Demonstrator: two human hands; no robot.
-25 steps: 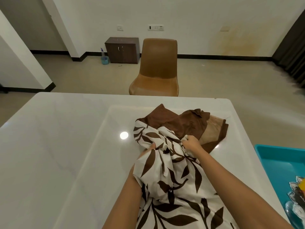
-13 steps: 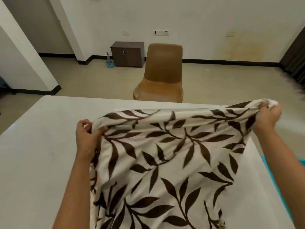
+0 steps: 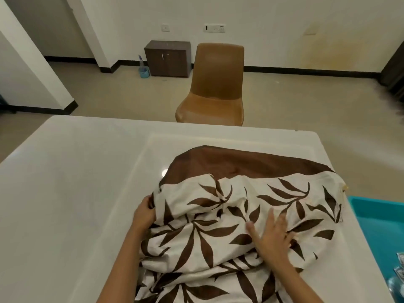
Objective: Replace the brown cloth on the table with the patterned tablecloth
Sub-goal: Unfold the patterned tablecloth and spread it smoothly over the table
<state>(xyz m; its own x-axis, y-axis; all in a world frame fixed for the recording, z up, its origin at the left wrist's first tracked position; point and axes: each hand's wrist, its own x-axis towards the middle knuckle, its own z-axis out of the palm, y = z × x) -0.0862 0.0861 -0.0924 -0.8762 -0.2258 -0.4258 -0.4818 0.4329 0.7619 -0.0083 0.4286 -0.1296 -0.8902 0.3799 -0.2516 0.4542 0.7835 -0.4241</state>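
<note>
The patterned tablecloth (image 3: 220,224), cream with dark brown leaves, lies rumpled on the white table (image 3: 72,193), on the near right part. It covers most of the brown cloth (image 3: 240,164), whose far edge shows as a dark band behind it. My left hand (image 3: 144,214) grips the patterned cloth's left edge, fingers curled under the fabric. My right hand (image 3: 271,234) lies flat on top of the cloth with fingers spread, holding nothing.
A tan chair (image 3: 215,88) stands at the table's far edge. A teal tray (image 3: 380,217) with some packets sits to the right of the table. A small dark cabinet (image 3: 168,59) and a blue bottle (image 3: 143,69) stand by the far wall.
The patterned cloth, held up and stretched between both hands half a second ago, has come down onto the table over the brown cloth. My right hand let go of its corner and rests flat.
</note>
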